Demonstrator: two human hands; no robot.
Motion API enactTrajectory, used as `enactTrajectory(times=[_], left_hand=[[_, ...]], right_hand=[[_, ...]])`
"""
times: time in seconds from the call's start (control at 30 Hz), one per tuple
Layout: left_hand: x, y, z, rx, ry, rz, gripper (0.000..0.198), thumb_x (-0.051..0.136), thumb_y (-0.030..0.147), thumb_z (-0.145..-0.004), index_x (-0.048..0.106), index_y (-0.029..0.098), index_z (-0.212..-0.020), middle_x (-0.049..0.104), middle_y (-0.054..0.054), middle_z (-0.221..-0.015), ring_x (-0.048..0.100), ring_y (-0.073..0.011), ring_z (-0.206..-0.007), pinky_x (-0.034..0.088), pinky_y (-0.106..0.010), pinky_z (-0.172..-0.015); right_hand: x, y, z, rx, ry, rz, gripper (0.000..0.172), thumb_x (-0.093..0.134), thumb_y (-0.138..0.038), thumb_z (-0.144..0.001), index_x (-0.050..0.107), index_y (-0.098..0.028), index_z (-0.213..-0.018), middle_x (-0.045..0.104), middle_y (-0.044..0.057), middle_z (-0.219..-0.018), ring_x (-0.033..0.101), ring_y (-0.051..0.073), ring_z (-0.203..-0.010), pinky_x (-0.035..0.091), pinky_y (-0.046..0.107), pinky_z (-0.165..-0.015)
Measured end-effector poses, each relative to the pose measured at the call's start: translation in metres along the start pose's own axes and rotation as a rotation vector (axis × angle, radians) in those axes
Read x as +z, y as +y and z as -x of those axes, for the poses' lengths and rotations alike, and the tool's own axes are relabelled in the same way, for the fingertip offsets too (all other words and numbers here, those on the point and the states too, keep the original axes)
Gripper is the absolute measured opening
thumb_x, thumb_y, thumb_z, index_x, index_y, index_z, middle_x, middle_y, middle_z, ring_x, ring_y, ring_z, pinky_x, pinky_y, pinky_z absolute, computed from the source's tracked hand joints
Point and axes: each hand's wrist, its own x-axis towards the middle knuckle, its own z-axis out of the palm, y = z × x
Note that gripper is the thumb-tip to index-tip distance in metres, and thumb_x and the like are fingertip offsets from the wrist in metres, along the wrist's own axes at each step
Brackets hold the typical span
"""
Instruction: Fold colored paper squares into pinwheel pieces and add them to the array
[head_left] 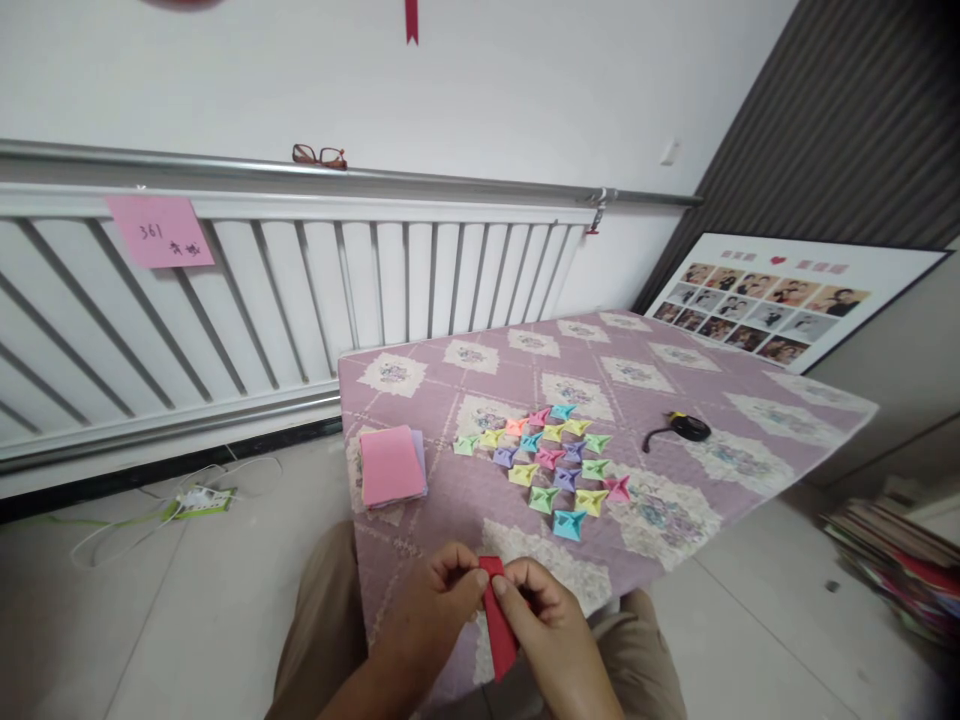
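Note:
A folded strip of red paper (500, 638) is held over the near edge of the table, its long end hanging down toward me. My left hand (448, 598) pinches its upper left side between thumb and fingers. On the opposite side my right hand (541, 610) grips it too, thumb pressed on the front. Beyond my hands, several small folded paper pieces (550, 458) in blue, yellow, green, pink and purple stand in slanting rows. To the left lies a stack of square paper (391, 466), pink on top.
The table wears a purple patterned cloth (442, 500). A coiled black cable (688, 428) lies at its right, with a photo board (772, 295) behind. A white radiator (300, 300) lines the wall, glasses (319, 156) on its pipe. A power strip (201, 499) rests on the floor.

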Motion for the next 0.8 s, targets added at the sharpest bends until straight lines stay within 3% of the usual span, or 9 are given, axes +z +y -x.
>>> enactTrajectory(times=[0.27,0.5,0.63,0.8], left_hand=[[0.0021,-0.0038,0.0016,0.039,0.011,0.022,0.02,0.056,0.033,-0.077,0.049,0.02,-0.064,0.045,0.007,-0.054,0.039,-0.0102,-0.055,0.032,-0.024,-0.058],[0.0002,0.0002,0.0009,0.069,0.046,-0.004,0.018,0.057,0.033,-0.078,0.052,0.019,-0.069,0.046,0.005,-0.059,0.041,-0.0109,-0.059,0.034,-0.024,-0.06],[-0.0009,-0.0008,0.0008,0.079,0.037,-0.019,0.023,0.054,0.036,-0.081,0.051,0.019,-0.066,0.046,0.005,-0.059,0.042,-0.0112,-0.06,0.034,-0.024,-0.061],[0.0012,-0.005,0.0036,0.029,-0.042,0.012,0.012,0.058,0.029,-0.075,0.058,0.018,-0.076,0.052,0.005,-0.063,0.043,-0.0106,-0.059,0.035,-0.024,-0.06]], right_hand=[[0.0029,-0.0054,0.002,-0.038,0.026,-0.005,0.04,0.065,-0.058,-0.075,0.058,-0.02,-0.064,0.059,-0.001,-0.056,0.051,0.013,-0.053,0.04,0.024,-0.052],[0.0033,-0.0014,0.0022,-0.02,0.027,0.031,0.035,0.066,-0.051,-0.075,0.055,-0.02,-0.063,0.053,-0.003,-0.056,0.044,0.012,-0.052,0.036,0.023,-0.052],[0.0038,-0.0011,0.0034,0.001,0.016,0.005,0.035,0.067,-0.051,-0.075,0.055,-0.02,-0.063,0.051,-0.004,-0.056,0.043,0.011,-0.053,0.036,0.023,-0.052],[0.0021,-0.004,0.0029,0.061,0.035,-0.092,0.038,0.067,-0.055,-0.074,0.055,-0.02,-0.065,0.049,-0.004,-0.055,0.043,0.011,-0.051,0.037,0.023,-0.051]])
